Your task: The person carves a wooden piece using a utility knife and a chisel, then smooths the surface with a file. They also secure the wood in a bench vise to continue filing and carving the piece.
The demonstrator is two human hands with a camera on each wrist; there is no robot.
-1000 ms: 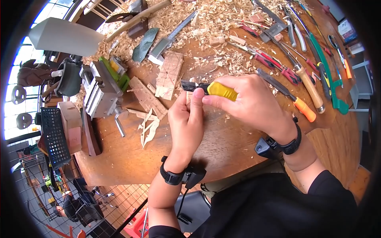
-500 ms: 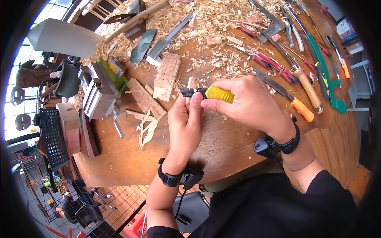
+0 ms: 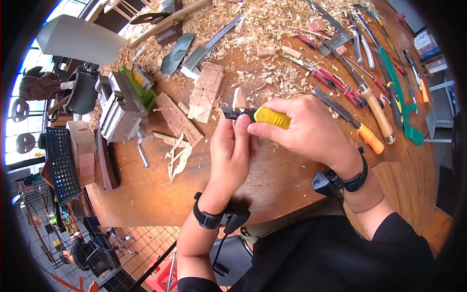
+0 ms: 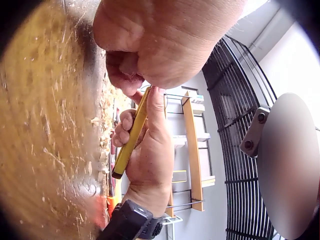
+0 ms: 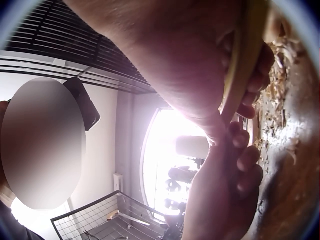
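Observation:
My right hand [image 3: 311,129] grips a yellow-handled utility knife [image 3: 272,118], its dark blade end pointing left across the left fingers. My left hand [image 3: 228,155] pinches a small pale wood piece [image 3: 239,99], whose tip stands up past the blade; the left thumb presses on the knife's dark front part. In the left wrist view the yellow handle [image 4: 132,137] slants down through the right hand [image 4: 152,160]. The right wrist view shows the two hands touching, with the handle [image 5: 245,55] between the right hand's fingers; the blade is hidden there.
Marked wood boards [image 3: 206,92] and thin offcuts [image 3: 180,158] lie left of the hands. A metal vise [image 3: 124,109] stands at the table's left. Shavings [image 3: 272,29] cover the back; pliers, files and a green saw [image 3: 396,92] lie to the right.
The wood piece's tip now shows above the blade, where it was mostly hidden a second ago. The left hand has shifted slightly; both grips look the same.

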